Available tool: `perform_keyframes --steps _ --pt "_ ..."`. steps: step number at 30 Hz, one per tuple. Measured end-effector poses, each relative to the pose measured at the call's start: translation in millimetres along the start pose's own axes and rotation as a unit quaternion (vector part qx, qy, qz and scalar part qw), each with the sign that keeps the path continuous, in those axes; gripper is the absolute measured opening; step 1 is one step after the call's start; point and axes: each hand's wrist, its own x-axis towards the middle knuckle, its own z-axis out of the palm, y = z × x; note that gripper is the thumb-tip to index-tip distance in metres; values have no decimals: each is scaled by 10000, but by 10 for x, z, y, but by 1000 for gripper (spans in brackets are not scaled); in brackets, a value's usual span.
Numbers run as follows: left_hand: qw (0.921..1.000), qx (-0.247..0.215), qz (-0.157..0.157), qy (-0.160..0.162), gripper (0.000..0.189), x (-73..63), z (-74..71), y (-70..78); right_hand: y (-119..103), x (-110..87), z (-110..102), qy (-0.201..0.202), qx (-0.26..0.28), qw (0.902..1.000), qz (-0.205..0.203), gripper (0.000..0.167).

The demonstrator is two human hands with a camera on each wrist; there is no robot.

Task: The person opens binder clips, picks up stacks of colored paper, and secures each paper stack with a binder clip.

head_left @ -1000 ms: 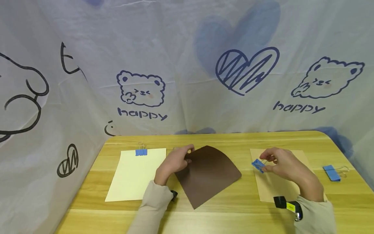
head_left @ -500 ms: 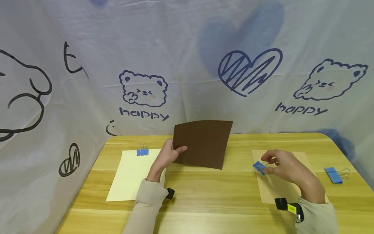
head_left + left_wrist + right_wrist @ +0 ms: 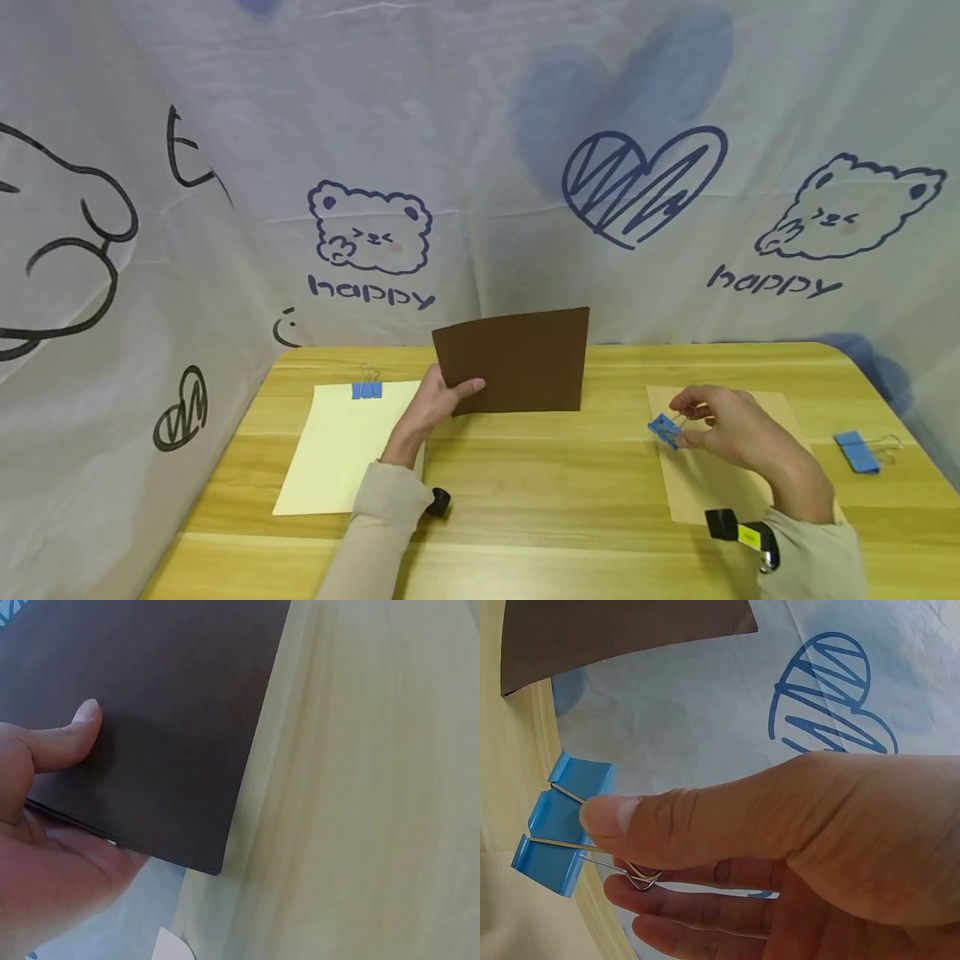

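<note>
Both are occupied: my left hand point(image 3: 429, 407) grips brown paper point(image 3: 528, 362) reaching rightward between them; my right hand point(image 3: 723, 425) pinches a blue clip point(image 3: 665, 429). I'm probably aligning the paper; fastening it would call for bringing the clip over, squeezed open.

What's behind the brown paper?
Past the brown paper, the curtain shows above its top edge, and the table's far edge on both sides. The left hand holds it, thumb in front; whatever it directly covers can't be seen.
</note>
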Motion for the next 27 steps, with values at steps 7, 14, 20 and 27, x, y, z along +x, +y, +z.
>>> perform_keyframes --steps 7,14,20,27 --pt "9999 112 -42 -40 38 -7 1 -24 -4 -12 9 44 -40 10000 -30 39" --pt "9991 405 115 -87 33 -13 -6 -42 -16 -6 -3 239 -93 9996 93 50" --pt "9985 545 97 -42 28 -18 -21 -39 -25 10 -3 403 -61 9991 88 52" --pt "9985 349 175 -377 23 -31 -53 1 -31 13 1 544 -160 9981 255 51"
